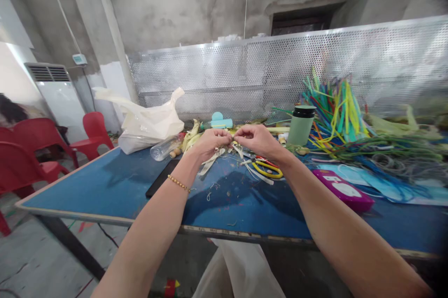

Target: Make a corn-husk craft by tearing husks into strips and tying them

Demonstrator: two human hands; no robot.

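My left hand (214, 143) and my right hand (258, 140) meet fingertip to fingertip above the middle of the blue table (115, 186). Both are closed in a pinch; whatever lies between the fingers is too small and hidden to make out. Pale flat strips (212, 162) lie just below and beside the hands. Under my right wrist rests a tool with yellow looped handles (269, 170), its working end partly covered. Dried pale husks (192, 137) are heaped left of my left hand. Small fibre scraps (210, 194) dot the tabletop nearer to me.
A white plastic bag (150, 121), a clear bottle (164, 149) and a black phone (161, 180) are on the left. To the right stand a green tumbler (301, 126), a purple box (345, 190) and bundled coloured strips (345, 111). A perforated metal panel (224, 74) borders the back.
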